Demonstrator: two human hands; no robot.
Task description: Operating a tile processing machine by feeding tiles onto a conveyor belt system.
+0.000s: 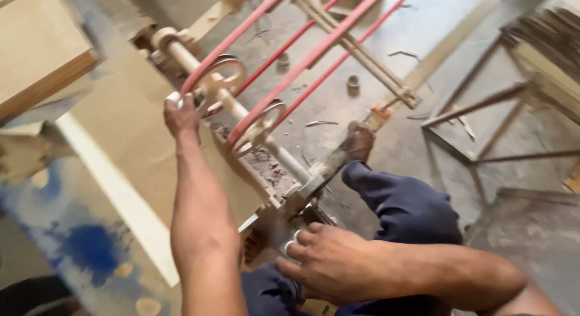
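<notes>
The right hand (329,264) lies nearest, fingers curled narrow around the near end of a pale roller bar (241,113) by a brown board (139,128). The left hand (180,113) grips that bar farther up, beside two belt wheels (225,79). The bar looks stiff, heavy and dusty; bare stretches between the wheels seem safest to hold.

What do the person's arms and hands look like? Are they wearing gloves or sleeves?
No gloves and no sleeves: both arms are bare to the edge of the picture. The left hand and right hand show no rings, watch or bands. Dark blue trousers cover the legs.
</notes>
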